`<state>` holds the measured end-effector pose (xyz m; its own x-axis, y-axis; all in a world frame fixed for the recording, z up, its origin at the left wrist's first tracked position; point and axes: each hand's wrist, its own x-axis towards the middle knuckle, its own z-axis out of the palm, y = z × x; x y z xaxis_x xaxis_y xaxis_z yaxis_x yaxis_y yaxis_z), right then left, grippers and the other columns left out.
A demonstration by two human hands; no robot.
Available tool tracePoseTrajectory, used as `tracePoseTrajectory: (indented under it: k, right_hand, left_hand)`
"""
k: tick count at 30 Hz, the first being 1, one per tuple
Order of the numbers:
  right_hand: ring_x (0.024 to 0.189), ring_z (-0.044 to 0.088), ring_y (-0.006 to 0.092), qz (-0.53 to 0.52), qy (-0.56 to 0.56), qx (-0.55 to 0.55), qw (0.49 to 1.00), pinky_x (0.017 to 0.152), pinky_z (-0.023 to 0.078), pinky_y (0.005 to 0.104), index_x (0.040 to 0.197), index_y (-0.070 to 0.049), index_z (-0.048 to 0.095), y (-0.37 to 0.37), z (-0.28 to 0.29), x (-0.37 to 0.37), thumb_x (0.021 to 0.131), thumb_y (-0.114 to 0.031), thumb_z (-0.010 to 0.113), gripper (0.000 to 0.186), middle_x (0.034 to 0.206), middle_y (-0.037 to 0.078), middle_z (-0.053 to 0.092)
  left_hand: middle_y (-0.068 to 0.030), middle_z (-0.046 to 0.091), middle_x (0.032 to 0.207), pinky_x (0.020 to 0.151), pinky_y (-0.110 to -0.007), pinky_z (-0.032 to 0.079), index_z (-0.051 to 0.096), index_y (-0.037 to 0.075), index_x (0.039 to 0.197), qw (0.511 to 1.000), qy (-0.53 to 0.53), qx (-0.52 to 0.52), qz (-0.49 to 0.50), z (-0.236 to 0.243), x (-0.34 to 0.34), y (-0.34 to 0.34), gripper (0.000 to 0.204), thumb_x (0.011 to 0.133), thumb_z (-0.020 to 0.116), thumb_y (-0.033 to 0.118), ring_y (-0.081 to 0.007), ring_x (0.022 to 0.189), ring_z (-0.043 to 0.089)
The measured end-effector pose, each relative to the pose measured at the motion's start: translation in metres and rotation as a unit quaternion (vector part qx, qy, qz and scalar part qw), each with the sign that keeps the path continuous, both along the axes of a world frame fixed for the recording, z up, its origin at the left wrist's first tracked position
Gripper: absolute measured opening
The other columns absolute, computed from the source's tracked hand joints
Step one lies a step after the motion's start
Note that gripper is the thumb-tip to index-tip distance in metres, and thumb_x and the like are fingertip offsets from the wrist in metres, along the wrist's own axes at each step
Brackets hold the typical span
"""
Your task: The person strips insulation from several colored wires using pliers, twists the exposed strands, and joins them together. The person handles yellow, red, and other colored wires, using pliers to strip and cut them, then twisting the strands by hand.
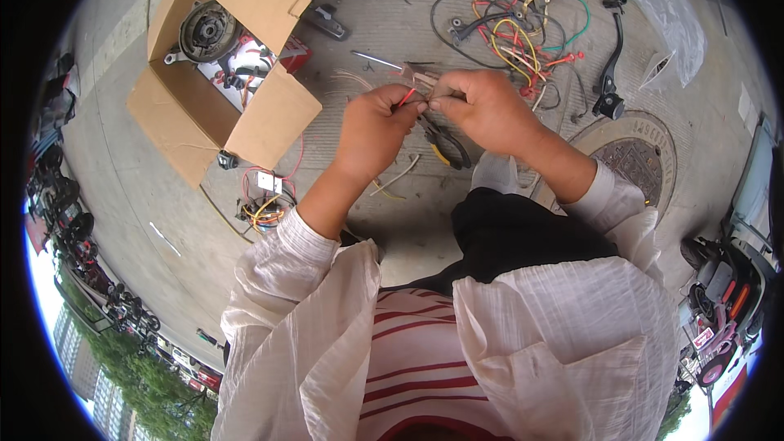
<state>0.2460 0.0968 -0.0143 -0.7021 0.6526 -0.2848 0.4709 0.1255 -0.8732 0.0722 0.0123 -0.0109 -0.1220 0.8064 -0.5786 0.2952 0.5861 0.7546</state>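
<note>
Both of my hands are closed in a pinch and almost meet fingertip to fingertip above the concrete. My left hand (pixel 374 129) holds a short red wire (pixel 408 96) between thumb and forefinger. Just right of it, my right hand (pixel 488 108) pinches what looks like a thin wire end, mostly covered by the fingers. Below the fingertips lies a pair of pliers (pixel 447 149) with black and yellow handles. A screwdriver (pixel 377 60) with a pale shaft is on the ground beyond the hands, with thin loose wires beside it.
An open cardboard box (pixel 278 126) with a round metal hub (pixel 209 31) stands at the left. Tangled coloured wires (pixel 523 33), a black brake lever (pixel 610 65) and a plastic bag (pixel 670 24) lie at the far right. A manhole cover (pixel 633 159) is right of my forearm.
</note>
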Motion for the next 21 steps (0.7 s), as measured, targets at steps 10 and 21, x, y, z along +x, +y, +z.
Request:
tracePoseTrajectory:
  k: [10, 21]
  right_hand:
    - [0.078, 0.062, 0.013, 0.021, -0.037, -0.178, 0.983, 0.073, 0.049, 0.028, 0.097, 0.001, 0.068, 0.022, 0.005, 0.012, 0.087, -0.018, 0.068, 0.022, 0.084, 0.008, 0.069]
    - [0.075, 0.064, 0.0193, 0.099, -0.035, -0.201, 0.974, 0.073, 0.049, 0.0324, 0.092, -0.004, 0.073, 0.02, 0.008, 0.009, 0.079, -0.019, 0.071, 0.02, 0.081, 0.012, 0.07]
  left_hand:
    - [-0.013, 0.061, 0.082, 0.07, -0.041, 0.05, 0.064, 0.003, 0.089, 0.905, 0.282, 0.243, -0.207, 0.001, -0.009, -0.005, 0.01, 0.079, 0.065, 0.003, -0.0337, 0.079, 0.061]
    - [-0.0082, 0.061, 0.086, 0.074, -0.037, 0.052, 0.064, 0.008, 0.088, 0.864, 0.297, 0.279, -0.295, 0.008, -0.013, -0.006, 0.02, 0.071, 0.06, -0.001, -0.0282, 0.085, 0.062]
